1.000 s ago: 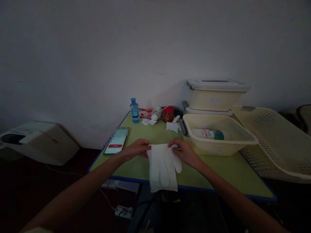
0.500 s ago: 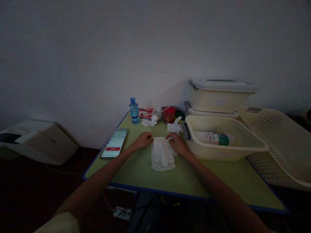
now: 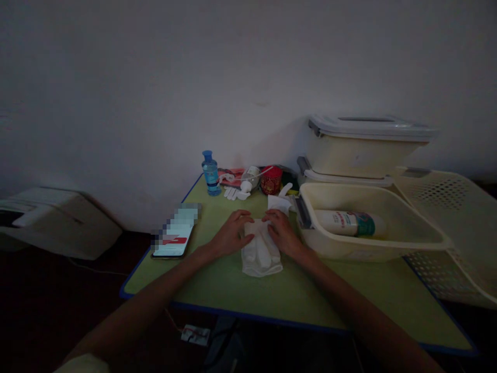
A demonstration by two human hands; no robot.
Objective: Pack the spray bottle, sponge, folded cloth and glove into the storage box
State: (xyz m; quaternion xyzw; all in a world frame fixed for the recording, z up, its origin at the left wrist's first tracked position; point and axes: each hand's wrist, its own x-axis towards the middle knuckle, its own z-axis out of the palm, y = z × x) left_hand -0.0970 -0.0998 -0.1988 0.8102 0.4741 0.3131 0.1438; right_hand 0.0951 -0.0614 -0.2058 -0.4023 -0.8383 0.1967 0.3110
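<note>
A white glove (image 3: 262, 254) lies folded on the green tabletop (image 3: 233, 287), its fingers pointing toward me over the cuff. My left hand (image 3: 233, 234) rests at the glove's left upper edge, thumb and fingers apart. On the opposite side, my right hand (image 3: 281, 230) has its fingers spread over the upper right edge. Both hands touch or hover just above the fabric; the exact contact is hard to make out. Neither is closed around it.
A phone (image 3: 177, 233) lies left. Behind are a blue bottle (image 3: 210, 176), a red container (image 3: 271, 181), a clear bottle (image 3: 250, 177) and white gloves (image 3: 235, 194). To the right, an open bin (image 3: 373, 248) holds a white bottle (image 3: 341, 223), beside lidded boxes (image 3: 361, 150) and a basket (image 3: 458, 212).
Both hands have gone from pinching the glove's upper corners to lying with fingers spread over its upper edges. The glove stays flat on the table. The view has shifted slightly.
</note>
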